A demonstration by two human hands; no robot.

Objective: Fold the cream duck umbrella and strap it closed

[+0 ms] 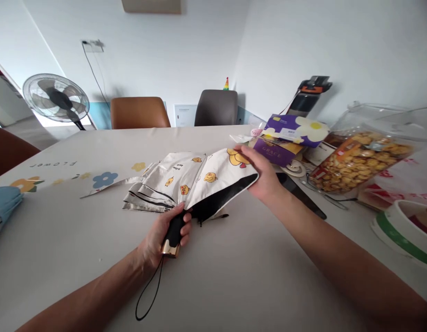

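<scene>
A folding umbrella (195, 177), white with yellow duck prints and a black lining, lies partly folded over the table in the middle of the head view. My left hand (165, 233) is wrapped round its black handle, which ends in a gold cap with a dark wrist loop hanging down. At the right side, my right hand (257, 171) has hold of the edge of one canopy panel, drawing it out to the right; the fingertips are partly hidden behind the cloth. The other panels hang in loose pleats to the left.
On the right stand a purple tissue box (273, 150), a snack-filled clear container (365, 159) and a white-green roll (406, 230). A dark phone-like slab (299, 196) lies by my right forearm. At far left is a blue cloth item (4, 207). Chairs (140, 112) and a fan (56, 97) stand beyond the table (216, 286).
</scene>
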